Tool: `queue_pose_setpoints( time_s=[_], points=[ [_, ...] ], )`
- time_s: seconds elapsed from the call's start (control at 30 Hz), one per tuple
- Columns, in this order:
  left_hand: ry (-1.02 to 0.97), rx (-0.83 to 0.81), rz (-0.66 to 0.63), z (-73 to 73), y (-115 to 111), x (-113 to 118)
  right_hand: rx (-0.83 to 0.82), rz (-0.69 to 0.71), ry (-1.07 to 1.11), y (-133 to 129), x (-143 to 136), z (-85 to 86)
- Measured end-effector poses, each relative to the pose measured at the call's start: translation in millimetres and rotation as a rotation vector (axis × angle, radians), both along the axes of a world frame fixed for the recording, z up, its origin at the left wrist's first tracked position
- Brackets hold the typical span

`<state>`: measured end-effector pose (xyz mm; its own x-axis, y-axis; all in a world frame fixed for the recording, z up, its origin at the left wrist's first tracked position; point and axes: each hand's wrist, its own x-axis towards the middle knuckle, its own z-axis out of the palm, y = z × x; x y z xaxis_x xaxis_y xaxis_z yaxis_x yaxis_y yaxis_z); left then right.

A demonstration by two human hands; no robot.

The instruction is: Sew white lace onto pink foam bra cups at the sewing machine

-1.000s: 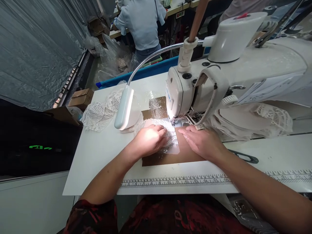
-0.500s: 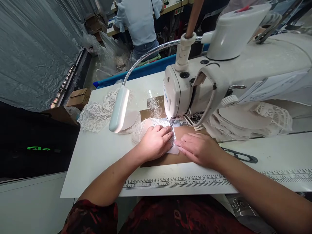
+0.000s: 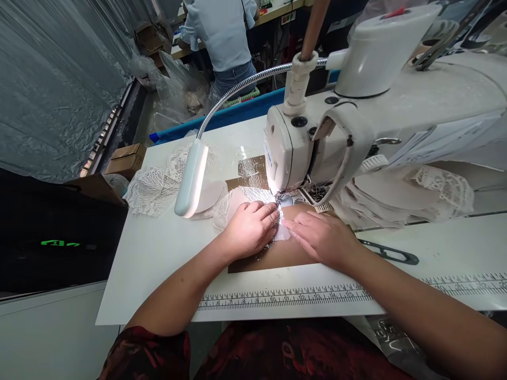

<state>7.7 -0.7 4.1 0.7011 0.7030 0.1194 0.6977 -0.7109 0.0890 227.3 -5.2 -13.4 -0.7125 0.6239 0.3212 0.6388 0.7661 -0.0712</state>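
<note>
White lace fabric [image 3: 249, 194] lies under the needle area of a white sewing machine [image 3: 283, 153], on a brown plate. My left hand [image 3: 251, 229] rests flat on the lace, its fingers pointing at the presser foot and spread a little. Just to the right, my right hand [image 3: 322, 237] lies with its fingertips on the right edge of the same piece, fingers extended. Part of the fabric is hidden beneath my left hand.
A lit lamp [image 3: 192, 179] on a bent metal neck hangs over the left side. Lace pieces [image 3: 150, 190] lie at the left, a fabric stack [image 3: 400, 195] at the right. A black flat tool [image 3: 392, 253] is beside my right wrist. A person [image 3: 224, 37] sits beyond.
The lace and its lower pale edge have moved a little forward, toward the needle. My left hand has shifted slightly left and my right fingertips slightly forward and left.
</note>
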Motion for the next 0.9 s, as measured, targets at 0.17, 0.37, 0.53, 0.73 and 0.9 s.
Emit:
queue_pose_setpoints(
  time_s=[0.17, 0.37, 0.53, 0.73, 0.9],
  points=[
    [-0.013, 0.0, 0.003, -0.3, 1, -1, -0.003, -0.004, 0.0, 0, 0, 0.3],
    [0.003, 0.011, 0.024, -3.0, 6, -3, -0.02, -0.074, -0.045, 1, -6, 1.3],
    [-0.002, 0.042, 0.06, -6.1, 14, -5, -0.054, -0.181, -0.122, 3, -16, 6.2],
    [-0.058, 0.044, 0.112, -10.3, 21, -9, -0.08, -0.199, -0.115, 5, -19, 8.8],
    [-0.101, 0.06, 0.163, -13.7, 22, -12, -0.11, -0.163, -0.104, 5, -17, 8.9]
  ],
)
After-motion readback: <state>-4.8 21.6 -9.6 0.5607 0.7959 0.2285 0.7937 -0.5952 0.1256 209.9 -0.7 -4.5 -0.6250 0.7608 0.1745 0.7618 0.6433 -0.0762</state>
